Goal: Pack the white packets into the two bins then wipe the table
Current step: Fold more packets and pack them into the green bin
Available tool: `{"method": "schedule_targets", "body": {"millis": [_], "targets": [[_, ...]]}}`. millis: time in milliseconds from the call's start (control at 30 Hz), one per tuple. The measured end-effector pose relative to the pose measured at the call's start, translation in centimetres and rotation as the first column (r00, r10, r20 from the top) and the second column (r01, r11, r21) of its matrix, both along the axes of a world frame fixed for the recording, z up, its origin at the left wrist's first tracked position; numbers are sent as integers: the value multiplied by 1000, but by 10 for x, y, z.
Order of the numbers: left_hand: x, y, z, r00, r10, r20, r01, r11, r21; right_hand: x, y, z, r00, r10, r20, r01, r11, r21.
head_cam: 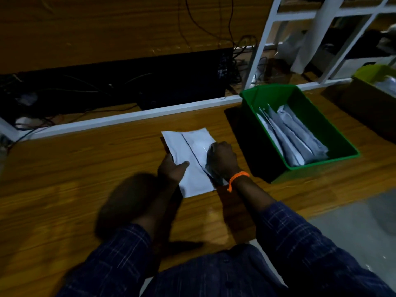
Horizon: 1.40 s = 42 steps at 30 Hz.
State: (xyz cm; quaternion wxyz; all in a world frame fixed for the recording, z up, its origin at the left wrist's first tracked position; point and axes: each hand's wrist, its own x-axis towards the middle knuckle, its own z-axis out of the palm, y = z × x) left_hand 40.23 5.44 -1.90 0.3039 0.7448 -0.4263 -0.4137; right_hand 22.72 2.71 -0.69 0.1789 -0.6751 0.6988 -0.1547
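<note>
White packets [194,166] lay on the table [85,168] at your twelve o'clock, your left hand [171,168] pinching their left edge, your right hand [222,159] curled onto their right side. With the green bin [278,97] at two o'clock, an uneven grip could have let the stack fan apart.

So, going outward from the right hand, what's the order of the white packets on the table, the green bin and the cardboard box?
1. White packets, under the right hand, mid-table.
2. Green bin, just to its right.
3. Cardboard box, far right, beyond the bin.
</note>
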Motion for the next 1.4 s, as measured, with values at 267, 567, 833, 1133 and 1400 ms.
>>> {"method": "schedule_targets", "body": {"millis": [267,567,833,1133,1400], "targets": [[-19,-11,-3,975,-211,73,216,974,-65,19,17,-7,981,-24,-194,58,983,174],[-69,8,64,911,-411,-41,379,872,-311,-38,35,62,838,-94,537,45,994,105],[-137,18,126,741,-669,-59,542,648,-535,-89,60,143,326,-208,922,-1,976,220],[-237,-21,152,317,-470,-823,240,880,-410,-202,62,160,536,-94,839,183,983,-6],[-333,-102,106,332,-820,467,923,181,-339,-354,50,171,707,-315,633,474,876,-93]]}}
